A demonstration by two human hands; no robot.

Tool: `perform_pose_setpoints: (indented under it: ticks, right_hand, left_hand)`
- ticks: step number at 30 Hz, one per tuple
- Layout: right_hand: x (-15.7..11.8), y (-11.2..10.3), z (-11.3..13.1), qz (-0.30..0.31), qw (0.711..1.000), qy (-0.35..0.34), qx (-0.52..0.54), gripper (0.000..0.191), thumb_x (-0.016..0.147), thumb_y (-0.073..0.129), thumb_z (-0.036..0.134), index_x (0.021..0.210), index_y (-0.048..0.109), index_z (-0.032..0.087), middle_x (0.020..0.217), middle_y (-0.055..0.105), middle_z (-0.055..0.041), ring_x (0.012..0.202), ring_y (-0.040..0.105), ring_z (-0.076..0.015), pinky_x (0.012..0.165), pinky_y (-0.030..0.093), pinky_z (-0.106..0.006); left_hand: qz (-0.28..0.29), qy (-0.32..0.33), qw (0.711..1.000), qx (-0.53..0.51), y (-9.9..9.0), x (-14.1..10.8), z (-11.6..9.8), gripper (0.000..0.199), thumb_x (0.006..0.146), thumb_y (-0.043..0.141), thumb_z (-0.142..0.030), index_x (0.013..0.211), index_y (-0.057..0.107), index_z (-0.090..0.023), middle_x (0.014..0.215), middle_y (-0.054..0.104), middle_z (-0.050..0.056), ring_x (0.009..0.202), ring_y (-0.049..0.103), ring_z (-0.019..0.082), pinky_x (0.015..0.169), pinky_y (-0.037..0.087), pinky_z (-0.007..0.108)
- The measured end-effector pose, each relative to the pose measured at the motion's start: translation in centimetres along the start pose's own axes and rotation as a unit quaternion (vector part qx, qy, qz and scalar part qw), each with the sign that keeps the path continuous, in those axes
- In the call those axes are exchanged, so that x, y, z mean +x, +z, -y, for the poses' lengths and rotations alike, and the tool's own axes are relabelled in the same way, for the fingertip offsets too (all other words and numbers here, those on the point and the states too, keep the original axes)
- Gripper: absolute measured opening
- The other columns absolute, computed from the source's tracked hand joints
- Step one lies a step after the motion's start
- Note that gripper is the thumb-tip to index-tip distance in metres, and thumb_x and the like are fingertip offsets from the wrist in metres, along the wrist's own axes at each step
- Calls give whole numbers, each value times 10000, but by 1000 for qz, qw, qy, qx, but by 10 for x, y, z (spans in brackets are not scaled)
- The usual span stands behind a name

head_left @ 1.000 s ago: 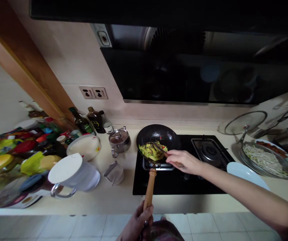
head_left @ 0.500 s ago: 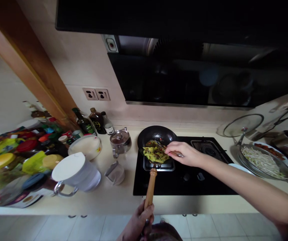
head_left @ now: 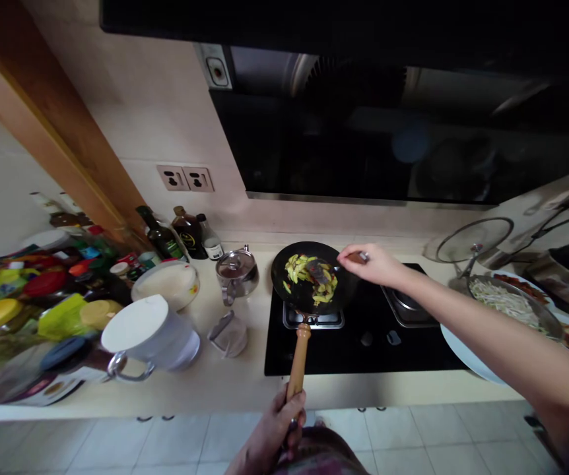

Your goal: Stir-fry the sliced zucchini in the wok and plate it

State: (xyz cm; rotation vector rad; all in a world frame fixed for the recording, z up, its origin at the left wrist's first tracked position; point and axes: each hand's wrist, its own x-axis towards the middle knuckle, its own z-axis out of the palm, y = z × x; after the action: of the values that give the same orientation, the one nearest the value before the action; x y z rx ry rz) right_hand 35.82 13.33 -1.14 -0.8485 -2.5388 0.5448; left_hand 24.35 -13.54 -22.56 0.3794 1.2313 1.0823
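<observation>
Your left hand [head_left: 277,429] is closed around the wooden handle [head_left: 298,363] of a black wok [head_left: 309,277], low at the near edge of the counter. That handle's long axis runs near to far, leaning slightly left as it comes toward you, and its far end joins the wok's near rim. Your right arm [head_left: 487,343] reaches in from the right, and your right hand [head_left: 371,265] lies palm down and grips the short handle of a spatula [head_left: 319,272]. The spatula's blade points left and down into the wok, among yellow-green vegetable slices [head_left: 311,277] spread over the far left of the pan. The wok sits on the left burner grate [head_left: 313,319] of a black gas hob [head_left: 364,356], with the right burner [head_left: 406,307] just beside your wrist. To the right lie a glass lid [head_left: 472,241] and a strainer of bean sprouts [head_left: 505,303]. To the left, a small lidded glass pot [head_left: 237,274] stands near the wok.
</observation>
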Motion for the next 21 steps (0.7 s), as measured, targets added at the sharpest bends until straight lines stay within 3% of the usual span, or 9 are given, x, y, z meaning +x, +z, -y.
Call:
perform_pose_setpoints:
  ticks: [3, 7, 10, 13, 15, 17, 21]
  right_hand:
    - [15, -18, -18, -76, 990, 110, -51, 142, 748, 574, 241, 708, 705, 199, 591, 689, -8, 600, 659, -167, 607, 491, -250]
    - [17, 10, -20, -101, 974, 203, 17, 220, 775, 495, 232, 633, 655, 181, 471, 633, -20, 528, 655, -178, 525, 482, -245]
    - [10, 29, -8, -88, 981, 163, 64, 178, 780, 506, 243, 752, 674, 196, 604, 694, -10, 577, 674, -162, 545, 496, -234]
    - [8, 14, -9, -78, 993, 82, 26, 132, 752, 550, 247, 745, 680, 227, 631, 699, 8, 617, 674, -165, 609, 508, -248]
    - [9, -2, -25, -92, 992, 84, -8, 105, 731, 575, 242, 706, 677, 230, 602, 687, 7, 626, 672, -178, 655, 514, -272]
    - [11, -6, -51, -126, 982, 139, 32, 65, 708, 613, 244, 702, 671, 216, 598, 687, -8, 617, 674, -192, 662, 528, -295]
    - [4, 28, -94, -189, 916, 243, 256, 179, 777, 577, 329, 803, 643, 165, 665, 708, -81, 609, 690, -221, 599, 569, -344]
  left_hand:
    - [-2, 9, 1000, -4, 0, 0, 0, 422, 736, 607, -584, 865, 445, -216, 587, 509, -87, 309, 290, 14, 272, 249, 151]
    - [-5, 1, 1000, -5, 0, 0, 0, 439, 716, 616, -604, 838, 444, -220, 574, 503, -88, 304, 296, 17, 266, 242, 153]
    - [-5, 7, 1000, 1, 0, 1, 0, 457, 702, 620, -625, 828, 445, -221, 573, 506, -87, 302, 300, 18, 267, 242, 155]
    - [7, 7, 1000, 11, -2, 1, -2, 464, 709, 603, -642, 819, 447, -219, 588, 512, -82, 298, 316, 16, 273, 238, 157]
    - [15, 3, 1000, 21, -3, 1, -2, 473, 711, 591, -654, 830, 448, -219, 599, 517, -80, 296, 336, 18, 278, 231, 160]
    - [18, -1, 1000, 25, -4, 2, -1, 478, 709, 591, -657, 841, 452, -219, 598, 519, -79, 300, 353, 18, 288, 222, 158]
    - [18, -1, 1000, 20, -6, 3, 0, 467, 714, 599, -643, 848, 451, -221, 593, 523, -77, 307, 352, 16, 295, 199, 153]
